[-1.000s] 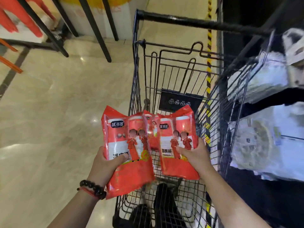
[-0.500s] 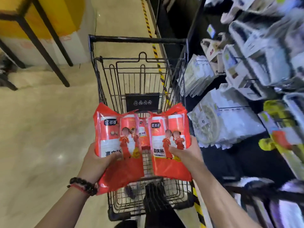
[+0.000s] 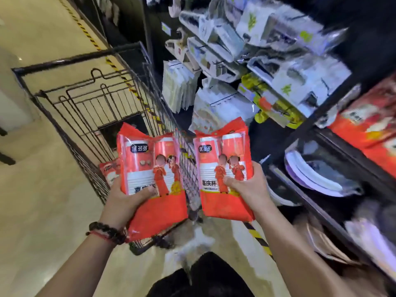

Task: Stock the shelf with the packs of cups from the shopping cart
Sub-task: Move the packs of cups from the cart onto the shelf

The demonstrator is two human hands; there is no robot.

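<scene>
Above: left hand (image 3: 123,202) clasps one red pack (image 3: 150,181), right hand (image 3: 249,187) clasps another pack (image 3: 222,168), cart (image 3: 90,99) at left, shelf (image 3: 334,153) at right.

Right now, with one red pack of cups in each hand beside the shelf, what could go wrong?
1. The left hand holds its pack only at the lower edge, so the floppy bag may slip.
2. The right hand and its pack are near the cart's wire side, which might snag the bag.
3. The shelf looks crowded; pushing packs in could knock out neighbouring goods.
</scene>
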